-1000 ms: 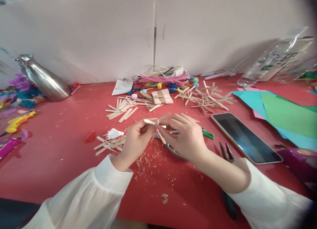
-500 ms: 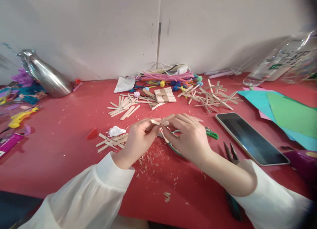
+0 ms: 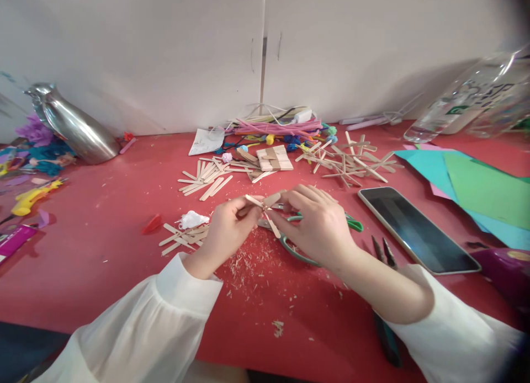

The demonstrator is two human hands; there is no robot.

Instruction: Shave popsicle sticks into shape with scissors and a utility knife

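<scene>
Small wooden craft sticks [image 3: 272, 225] crossed over one another are pinched between my two hands, above the middle of the red table. My left hand [image 3: 234, 224] is closed on their left side, thumb against the fingers. On the other side my right hand [image 3: 317, 225] is closed on the same sticks; my fingers hide part of them. Green-handled scissors [image 3: 304, 257] lie on the table under my right hand. Fine wood shavings [image 3: 248, 264] are scattered below both hands. Left of my left hand, a small pile of craft sticks [image 3: 178, 240] lies beside a crumpled white piece [image 3: 193, 219].
Farther back are more craft sticks [image 3: 207, 173], a bundled stack [image 3: 275, 158] and a tangled heap [image 3: 356, 159]. To the right lie a phone [image 3: 418, 228], pliers [image 3: 389, 339] and coloured paper [image 3: 488, 190]. A metal jug [image 3: 78, 126] stands back left.
The crossed sticks have turned between my hands, so that more of the lower stick and the left end shows. Both hands stay closed on them in nearly the same place.
</scene>
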